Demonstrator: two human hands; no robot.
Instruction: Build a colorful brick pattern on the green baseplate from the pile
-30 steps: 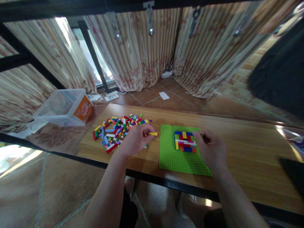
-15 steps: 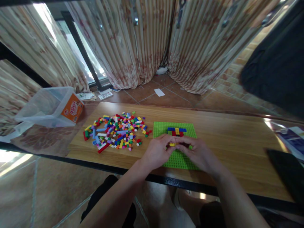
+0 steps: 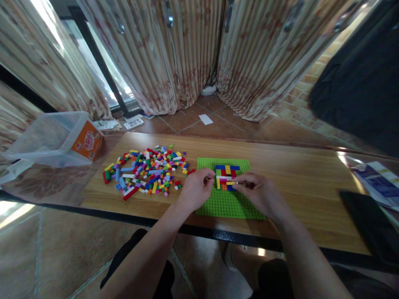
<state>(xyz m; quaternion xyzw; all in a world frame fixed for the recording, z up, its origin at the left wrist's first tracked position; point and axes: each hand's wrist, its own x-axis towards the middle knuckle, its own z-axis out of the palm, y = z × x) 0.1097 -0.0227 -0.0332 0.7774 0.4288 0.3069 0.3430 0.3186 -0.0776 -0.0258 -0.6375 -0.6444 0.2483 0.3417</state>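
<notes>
A green baseplate [image 3: 230, 207] lies on the table before me. Built up on its upper middle is a block of blue, red, yellow, white and orange bricks [image 3: 228, 170]. My right hand [image 3: 260, 191] is at the right side of this block, thumb and fingertips pinched at the end of a small yellow brick [image 3: 230, 183]. At the left side of the block is my left hand [image 3: 196, 189], its fingers curled and closed just off the bricks. Whatever those left fingers may hold is hidden.
A wide heap of loose coloured bricks [image 3: 152, 172] spreads over the left of the wooden table [image 3: 293, 166]. Beyond its left end stands a clear plastic box [image 3: 56, 141] with an orange label. A dark flat object [image 3: 368, 224] and papers [image 3: 380, 182] lie at the right.
My hands have drawn apart from over the block, the left to its left side, and more of the bricks now show. The whole view has shifted slightly.
</notes>
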